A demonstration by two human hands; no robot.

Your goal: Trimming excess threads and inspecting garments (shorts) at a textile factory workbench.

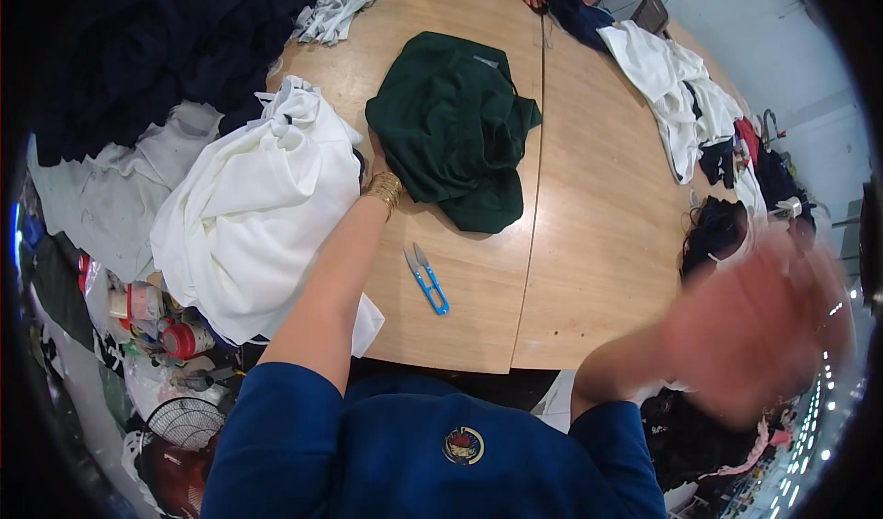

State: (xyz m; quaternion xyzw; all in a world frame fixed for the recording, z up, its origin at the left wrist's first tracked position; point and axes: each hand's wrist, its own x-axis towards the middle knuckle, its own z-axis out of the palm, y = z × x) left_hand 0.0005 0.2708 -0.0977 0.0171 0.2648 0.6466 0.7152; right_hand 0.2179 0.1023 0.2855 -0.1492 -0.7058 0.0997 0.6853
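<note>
Green cloth [451, 124] lies upper middle, with the left hand [374, 164] beside it and the right hand [750, 326] blurry at right; I can't tell if either grips, so handle it gently, clear of the snips [442, 305].

We note a smooth wood-look tabletop [598, 234], faintly glossy under the light. Matt, creased cloth on it: green cloth [451, 124] in the middle, white cloth [248, 206] at left, navy cloth [175, 59] far left. Metal next: snips [426, 285] with grey blades, smooth blue handles; shiny gold-toned bangles [387, 191].
</note>
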